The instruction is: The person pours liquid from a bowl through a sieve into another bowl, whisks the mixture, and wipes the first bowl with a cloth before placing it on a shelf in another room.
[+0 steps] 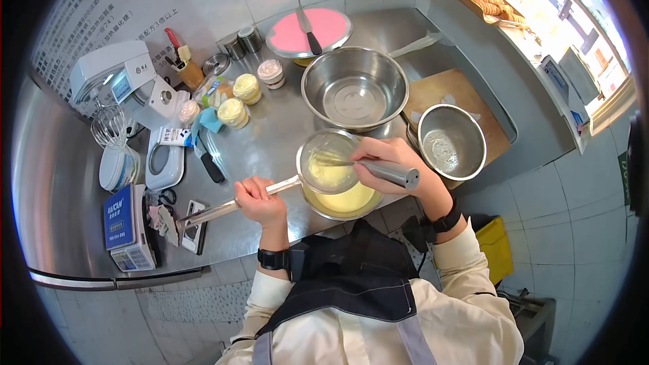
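My left hand (258, 201) is closed round the long metal handle of a fine-mesh strainer (343, 145). Pale yellow mixture lies in the mesh. Under the strainer, partly hidden by it, a metal bowl (374, 205) holds smooth yellow liquid (348, 199) near the counter's front edge. My right hand (390, 161) grips a whisk (387, 171) by its thick metal handle, and the whisk's wires reach into the mixture in the strainer. A large metal bowl (313, 103) stands just behind the strainer.
A smaller metal bowl (424, 167) sits at the right by a wooden board (490, 98). Behind stands a pink turntable (287, 30) with a spatula (305, 26). Several cream-filled cups (234, 113), a stand mixer (145, 81) and a phone (195, 233) are on the left.
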### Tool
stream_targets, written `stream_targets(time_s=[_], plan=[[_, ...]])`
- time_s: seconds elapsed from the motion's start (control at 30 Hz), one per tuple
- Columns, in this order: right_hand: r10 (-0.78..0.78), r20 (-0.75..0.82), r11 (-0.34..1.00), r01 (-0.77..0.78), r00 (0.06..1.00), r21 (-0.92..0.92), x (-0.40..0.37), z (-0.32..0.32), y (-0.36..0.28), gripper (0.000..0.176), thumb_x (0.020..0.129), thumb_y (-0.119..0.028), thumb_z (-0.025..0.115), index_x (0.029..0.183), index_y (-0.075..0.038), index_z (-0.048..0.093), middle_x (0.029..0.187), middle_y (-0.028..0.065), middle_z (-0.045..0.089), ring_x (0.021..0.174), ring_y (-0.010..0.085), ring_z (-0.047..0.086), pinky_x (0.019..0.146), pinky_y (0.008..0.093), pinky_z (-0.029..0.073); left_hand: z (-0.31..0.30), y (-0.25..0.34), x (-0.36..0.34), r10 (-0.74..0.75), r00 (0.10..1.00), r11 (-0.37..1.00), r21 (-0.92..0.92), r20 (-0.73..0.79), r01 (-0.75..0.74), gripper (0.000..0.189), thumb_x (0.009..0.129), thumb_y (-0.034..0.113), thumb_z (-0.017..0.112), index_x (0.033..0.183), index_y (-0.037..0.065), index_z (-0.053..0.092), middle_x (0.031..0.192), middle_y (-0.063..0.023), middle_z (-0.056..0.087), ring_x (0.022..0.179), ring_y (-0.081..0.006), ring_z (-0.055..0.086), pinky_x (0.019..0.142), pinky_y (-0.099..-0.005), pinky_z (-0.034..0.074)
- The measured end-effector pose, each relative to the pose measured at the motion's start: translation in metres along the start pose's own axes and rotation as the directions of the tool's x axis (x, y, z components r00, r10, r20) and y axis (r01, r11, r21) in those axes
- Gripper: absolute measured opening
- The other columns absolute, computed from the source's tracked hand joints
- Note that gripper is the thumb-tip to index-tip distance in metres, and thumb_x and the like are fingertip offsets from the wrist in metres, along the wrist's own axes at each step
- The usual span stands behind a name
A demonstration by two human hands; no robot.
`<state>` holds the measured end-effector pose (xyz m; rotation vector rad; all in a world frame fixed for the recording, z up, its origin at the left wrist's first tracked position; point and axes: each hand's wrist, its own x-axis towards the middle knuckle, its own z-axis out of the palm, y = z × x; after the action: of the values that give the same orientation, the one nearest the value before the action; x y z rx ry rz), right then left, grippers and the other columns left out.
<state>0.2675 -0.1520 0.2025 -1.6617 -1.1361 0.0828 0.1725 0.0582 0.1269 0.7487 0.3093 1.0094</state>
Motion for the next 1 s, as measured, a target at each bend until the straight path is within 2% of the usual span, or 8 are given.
stream_targets(time_s=[0.07, 0.2, 0.33, 0.47, 0.67, 0.87, 0.93, 1.0], plan=[[0.024, 0.019, 0.983, -0.020, 1.000, -0.183, -0.002, -0.009, -0.006, 0.010, 0.070, -0.009, 0.059, 0.073, -0.005, 0.051, 0.059, 0.0073, 0.056, 0.052, 0.0243, 0.057, 0.050, 0.0300, 0.044, 0.000, 0.002, 0.000, 0.023, 1.000, 1.000, 0.015, -0.014, -0.023, 0.039, 0.087, 0.025, 0.033, 0.052, 0.016, 0.021, 0.042, 0.0027, 0.020, 0.037, -0.0086, 0.015, 0.040, -0.0227, 0.018], [0.058, 0.083, 0.998, -0.058, 0.995, -0.004, -0.001, -0.001, -0.018, 0.010, 0.069, -0.009, 0.059, 0.074, -0.007, 0.051, 0.059, 0.0062, 0.055, 0.053, 0.0257, 0.057, 0.049, 0.0301, 0.044, -0.005, -0.001, -0.003, -0.017, 1.000, 1.000, 0.026, -0.010, 0.017, 0.038, 0.087, 0.024, 0.032, 0.052, 0.016, 0.021, 0.042, 0.0028, 0.020, 0.038, -0.0086, 0.015, 0.040, -0.0228, 0.019], [-0.020, -0.031, 0.973, 0.012, 0.999, -0.233, -0.001, -0.001, -0.004, 0.012, 0.068, -0.010, 0.060, 0.076, -0.007, 0.052, 0.061, 0.0068, 0.057, 0.054, 0.0253, 0.058, 0.049, 0.0309, 0.045, -0.004, 0.000, 0.002, -0.056, 0.990, 0.998, -0.044, -0.129, 0.050, 0.038, 0.088, 0.026, 0.032, 0.053, 0.016, 0.022, 0.043, 0.0024, 0.021, 0.039, -0.0087, 0.017, 0.041, -0.0231, 0.020], [0.013, -0.035, 0.988, -0.018, 0.999, -0.151, -0.006, 0.000, -0.003, 0.012, 0.068, -0.010, 0.061, 0.077, -0.007, 0.053, 0.063, 0.0068, 0.059, 0.055, 0.0252, 0.058, 0.051, 0.0303, 0.047, -0.009, -0.001, 0.003, -0.039, 0.985, 0.998, 0.034, -0.166, 0.045, 0.039, 0.091, 0.028, 0.031, 0.054, 0.016, 0.024, 0.045, 0.0022, 0.022, 0.042, -0.0085, 0.020, 0.042, -0.0230, 0.021], [0.041, -0.008, 0.991, -0.042, 0.999, -0.126, -0.010, 0.004, -0.001, 0.013, 0.069, -0.011, 0.061, 0.079, -0.007, 0.054, 0.063, 0.0074, 0.059, 0.056, 0.0250, 0.058, 0.052, 0.0298, 0.047, -0.010, 0.000, 0.007, 0.129, 0.991, 0.972, 0.201, -0.033, -0.120, 0.042, 0.094, 0.034, 0.029, 0.057, 0.015, 0.025, 0.050, 0.0031, 0.021, 0.048, -0.0079, 0.020, 0.053, -0.0201, 0.025], [0.065, 0.019, 0.982, -0.060, 0.998, -0.180, -0.015, 0.002, -0.007, 0.012, 0.070, -0.010, 0.061, 0.079, -0.006, 0.054, 0.064, 0.0079, 0.059, 0.056, 0.0252, 0.059, 0.052, 0.0297, 0.046, 0.001, -0.005, 0.010, 0.012, 0.993, 0.989, -0.142, -0.119, -0.029, 0.043, 0.094, 0.036, 0.029, 0.057, 0.014, 0.025, 0.050, 0.0029, 0.019, 0.049, -0.0090, 0.019, 0.052, -0.0229, 0.023], [0.069, 0.035, 0.989, -0.064, 0.997, -0.131, -0.019, 0.001, -0.003, 0.012, 0.070, -0.010, 0.061, 0.079, -0.006, 0.054, 0.064, 0.0080, 0.059, 0.056, 0.0255, 0.058, 0.052, 0.0298, 0.046, -0.004, -0.004, 0.010, 0.040, 0.974, 0.971, -0.241, 0.221, 0.015, 0.044, 0.094, 0.035, 0.027, 0.056, 0.014, 0.024, 0.049, 0.0027, 0.019, 0.047, -0.0096, 0.018, 0.048, -0.0236, 0.020], [0.076, 0.054, 0.994, -0.072, 0.996, -0.080, -0.022, 0.001, -0.003, 0.012, 0.070, -0.010, 0.061, 0.079, -0.006, 0.054, 0.063, 0.0081, 0.059, 0.055, 0.0259, 0.058, 0.051, 0.0299, 0.046, -0.004, -0.004, 0.011, 0.019, 0.972, 0.967, -0.252, 0.233, 0.042, 0.045, 0.094, 0.035, 0.027, 0.055, 0.014, 0.023, 0.049, 0.0028, 0.018, 0.046, -0.0097, 0.016, 0.046, -0.0241, 0.018]])
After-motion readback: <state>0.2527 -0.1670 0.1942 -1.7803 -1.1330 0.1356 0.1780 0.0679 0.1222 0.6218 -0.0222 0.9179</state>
